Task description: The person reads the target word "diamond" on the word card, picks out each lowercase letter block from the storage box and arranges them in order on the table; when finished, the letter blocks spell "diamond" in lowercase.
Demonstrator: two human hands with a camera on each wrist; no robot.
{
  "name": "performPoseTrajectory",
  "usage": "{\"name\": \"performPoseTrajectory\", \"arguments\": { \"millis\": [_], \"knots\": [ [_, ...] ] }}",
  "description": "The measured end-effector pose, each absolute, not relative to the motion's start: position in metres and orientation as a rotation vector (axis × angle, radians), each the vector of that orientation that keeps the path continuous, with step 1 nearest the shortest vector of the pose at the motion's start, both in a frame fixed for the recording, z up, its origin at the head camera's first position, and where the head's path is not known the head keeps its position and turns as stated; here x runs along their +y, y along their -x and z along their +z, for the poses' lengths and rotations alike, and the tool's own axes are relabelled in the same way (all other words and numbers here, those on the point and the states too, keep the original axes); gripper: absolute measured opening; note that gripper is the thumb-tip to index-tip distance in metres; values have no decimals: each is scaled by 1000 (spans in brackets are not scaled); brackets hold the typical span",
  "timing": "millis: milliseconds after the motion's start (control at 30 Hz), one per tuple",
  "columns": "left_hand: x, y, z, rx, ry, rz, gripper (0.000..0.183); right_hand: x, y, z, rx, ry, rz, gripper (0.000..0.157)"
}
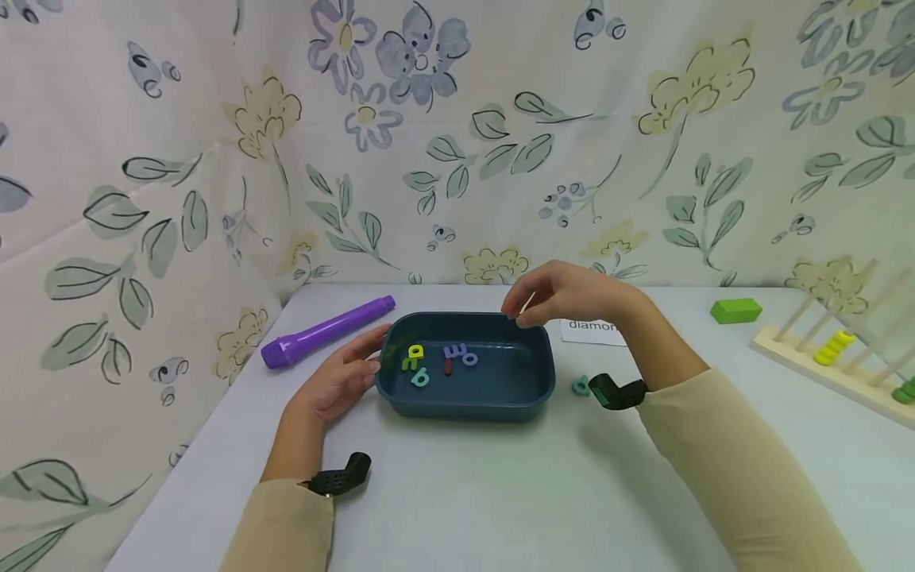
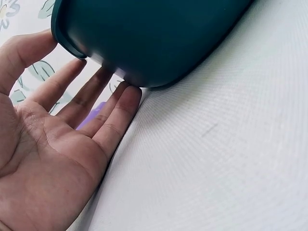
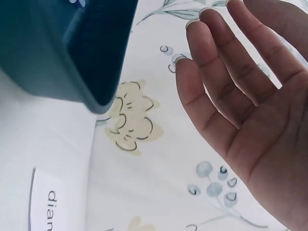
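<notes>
A dark teal tray [image 1: 465, 411] stands on the table, with several small plastic letters in it, including a yellow one [image 1: 415, 351], a purple m [image 1: 454, 350] and a teal one [image 1: 420, 377]. A small dark red piece [image 1: 448, 366] lies among them. My left hand [image 1: 341, 380] touches the tray's left end; in the left wrist view its extended fingers [image 2: 120, 108] rest against the outer wall, thumb at the rim. Over the back right rim hovers my right hand [image 1: 561, 294]. Its fingers bend gently in the right wrist view, and nothing shows between them.
A purple flashlight-shaped stick [image 1: 325, 334] lies left of the tray. On the right are a teal letter [image 1: 581, 386], a white word card [image 1: 596, 334] partly hidden by the right hand, a green block [image 1: 736, 311] and a wooden peg stand [image 1: 789, 349]. Patterned cloth [image 1: 443, 222] hangs behind.
</notes>
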State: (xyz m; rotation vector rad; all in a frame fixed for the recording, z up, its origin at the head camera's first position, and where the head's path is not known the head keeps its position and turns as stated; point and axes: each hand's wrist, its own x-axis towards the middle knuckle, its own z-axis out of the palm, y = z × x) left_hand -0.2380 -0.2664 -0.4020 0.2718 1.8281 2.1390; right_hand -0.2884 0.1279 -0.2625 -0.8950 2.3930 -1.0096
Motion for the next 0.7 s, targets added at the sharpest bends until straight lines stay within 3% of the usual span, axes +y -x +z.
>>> {"name": "performPoseTrajectory", "arguments": {
  "millis": [700],
  "knots": [
    [-267,238,-403,1843,-276,2137,66,75,324,-270,2277,964,-922,39]
  ]
}}
